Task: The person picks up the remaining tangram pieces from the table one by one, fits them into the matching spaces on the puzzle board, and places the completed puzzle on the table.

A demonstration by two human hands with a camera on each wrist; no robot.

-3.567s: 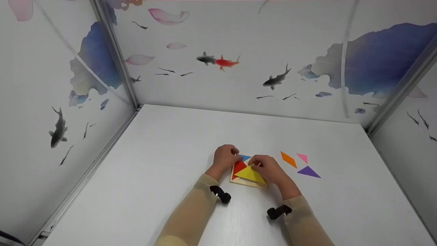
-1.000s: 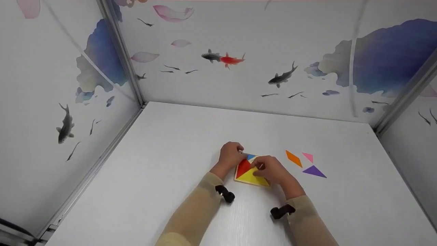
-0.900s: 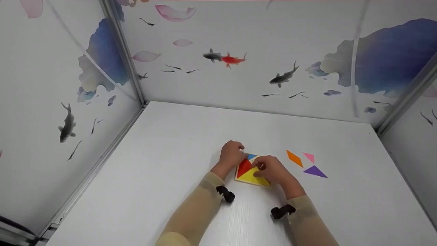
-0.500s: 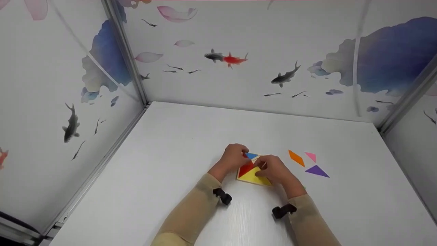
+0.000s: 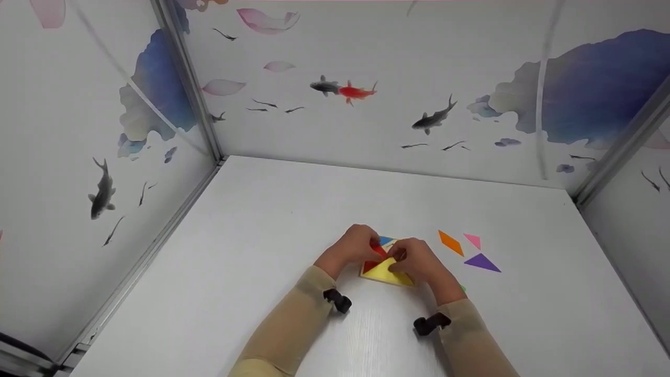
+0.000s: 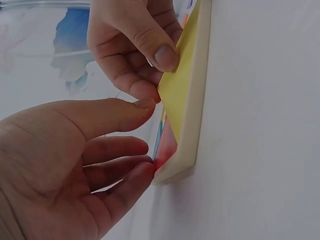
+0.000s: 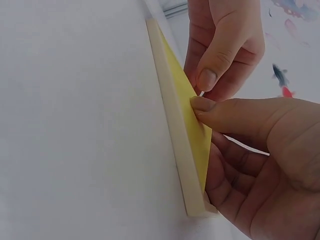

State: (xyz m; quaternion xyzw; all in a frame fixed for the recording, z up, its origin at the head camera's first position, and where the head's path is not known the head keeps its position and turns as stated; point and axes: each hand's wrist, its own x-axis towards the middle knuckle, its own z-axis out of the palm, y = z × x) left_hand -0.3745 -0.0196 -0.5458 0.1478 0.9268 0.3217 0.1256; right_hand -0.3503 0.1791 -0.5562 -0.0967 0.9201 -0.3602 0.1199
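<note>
White walls [image 5: 251, 141] printed with fish and blue-violet washes enclose a white tabletop [image 5: 272, 235], where a shallow wooden frame [image 6: 198, 90] lies about midway between the left and right edges. Inside it, a yellow triangle [image 5: 390, 272] runs along the near edge, a red piece [image 6: 167, 147] sits by the left edge, and a blue triangle [image 5: 386, 240], partly covered, is by the far edge. My right hand [image 5: 420, 257] comes over the frame's right edge, thumb on the yellow face and a finger at the tip facing the frame's middle, so it appears to pinch that tip. My left hand [image 5: 356, 245] is at the left edge, thumb and fingers apart; whether it grips the red piece or merely rests there, I cannot tell. To handle this well, I judge, the left should press the red piece flat while the right guides the yellow one down evenly, long side along the near rim, without levering its neighbour. Toward the tabletop's right edge, beyond my right hand, lie an orange parallelogram [image 5: 450, 243], a pink triangle [image 5: 473, 240] and a purple triangle [image 5: 482, 263], all outside the frame
</note>
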